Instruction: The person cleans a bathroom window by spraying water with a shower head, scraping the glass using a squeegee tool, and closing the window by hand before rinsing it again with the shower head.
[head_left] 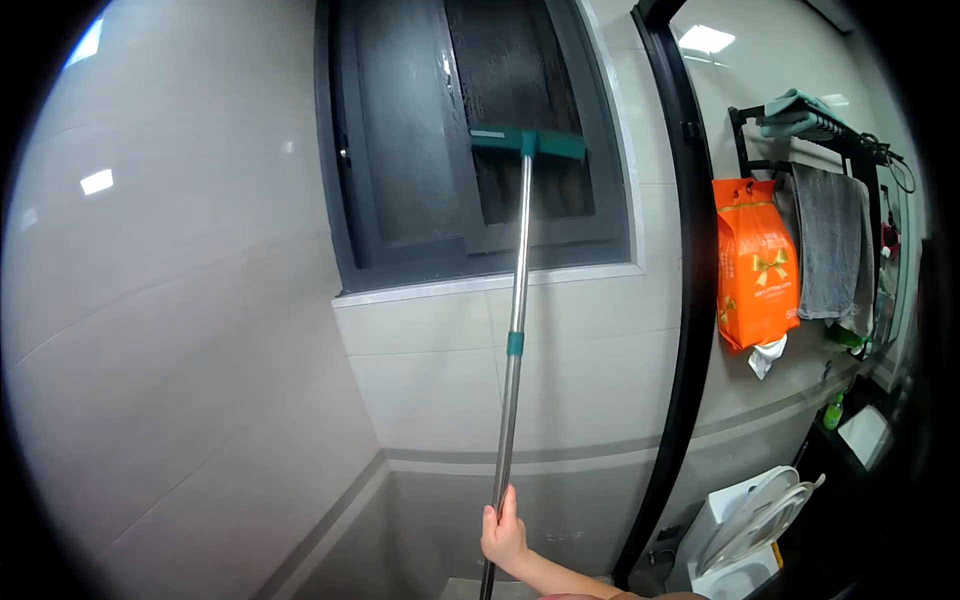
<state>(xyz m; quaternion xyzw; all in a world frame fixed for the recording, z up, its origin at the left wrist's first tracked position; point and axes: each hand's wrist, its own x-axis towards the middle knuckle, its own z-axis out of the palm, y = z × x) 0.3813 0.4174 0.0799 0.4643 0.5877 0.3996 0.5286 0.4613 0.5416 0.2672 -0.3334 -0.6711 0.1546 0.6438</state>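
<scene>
Reaching up and away from your right hand [507, 540], the long-handled wiper [518, 300] ran nearly upright, its green head [560, 147] level across the dark window [400, 150]. Your fingers [509, 500] were closed around its lower shaft; your left hand was out of view. Rightward, past the black frame [690, 300], hung an orange bag [758, 275]

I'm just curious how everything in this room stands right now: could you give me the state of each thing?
Right hand: closed around the pole
Pole: raised, leaning slightly
Green head: held up across the right pane
Window: wet-looking, streaked; whether fully shut, I cannot tell
Toilet lid: up
Orange bag: hanging, white material poking out below
Grey towel: hanging
Green bottle: upright
</scene>
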